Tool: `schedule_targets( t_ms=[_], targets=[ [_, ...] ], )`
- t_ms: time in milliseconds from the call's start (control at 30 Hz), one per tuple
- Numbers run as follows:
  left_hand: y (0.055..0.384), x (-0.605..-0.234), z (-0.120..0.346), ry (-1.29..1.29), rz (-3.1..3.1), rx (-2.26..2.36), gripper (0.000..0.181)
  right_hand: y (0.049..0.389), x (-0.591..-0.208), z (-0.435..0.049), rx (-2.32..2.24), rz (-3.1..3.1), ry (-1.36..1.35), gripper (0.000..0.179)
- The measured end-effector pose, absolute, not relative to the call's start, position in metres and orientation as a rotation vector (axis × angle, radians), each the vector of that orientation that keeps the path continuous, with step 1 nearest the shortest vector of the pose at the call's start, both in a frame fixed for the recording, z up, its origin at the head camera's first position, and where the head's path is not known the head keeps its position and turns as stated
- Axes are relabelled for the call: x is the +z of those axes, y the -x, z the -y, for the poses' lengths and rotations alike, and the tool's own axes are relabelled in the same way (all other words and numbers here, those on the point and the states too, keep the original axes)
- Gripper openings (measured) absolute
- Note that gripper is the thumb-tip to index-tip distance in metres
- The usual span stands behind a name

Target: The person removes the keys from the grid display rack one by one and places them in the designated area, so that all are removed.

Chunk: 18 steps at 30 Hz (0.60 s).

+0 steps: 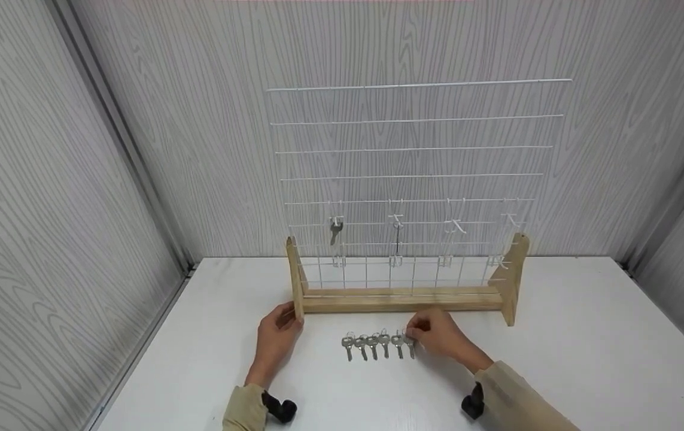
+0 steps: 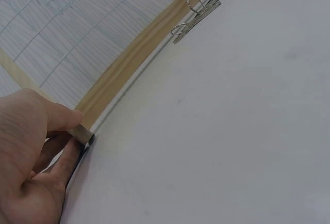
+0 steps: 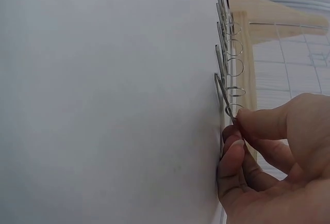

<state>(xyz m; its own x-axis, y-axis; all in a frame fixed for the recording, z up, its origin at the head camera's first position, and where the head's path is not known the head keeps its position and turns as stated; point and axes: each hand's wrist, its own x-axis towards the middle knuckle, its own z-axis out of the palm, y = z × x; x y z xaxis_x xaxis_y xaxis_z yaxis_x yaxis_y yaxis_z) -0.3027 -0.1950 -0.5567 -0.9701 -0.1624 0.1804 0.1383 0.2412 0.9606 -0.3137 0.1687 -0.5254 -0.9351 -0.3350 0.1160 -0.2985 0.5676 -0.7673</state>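
Observation:
My right hand pinches the rightmost key of a row between thumb and fingers. In the right wrist view this key is tilted up off the white table at its held end. Several more silver keys with wire rings lie side by side to its left. The left hand holds the left foot of the wooden stand, thumb on one side and fingers on the other, as the left wrist view shows.
The stand carries a white wire grid with several hooks. One key hangs on the left upper hook, another on the hook beside it. Behind rises a wood-grain panel; the white table extends around the stand.

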Motion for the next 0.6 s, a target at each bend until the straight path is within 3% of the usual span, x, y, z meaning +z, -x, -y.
schedule_targets(
  t_ms=[600],
  targets=[
    [0.3008,-0.5561,0.1965,-0.019,2.272,-1.813,0.043,0.3129,-0.5185,-0.1667,-1.311,-2.768,0.503,0.009]
  ],
)
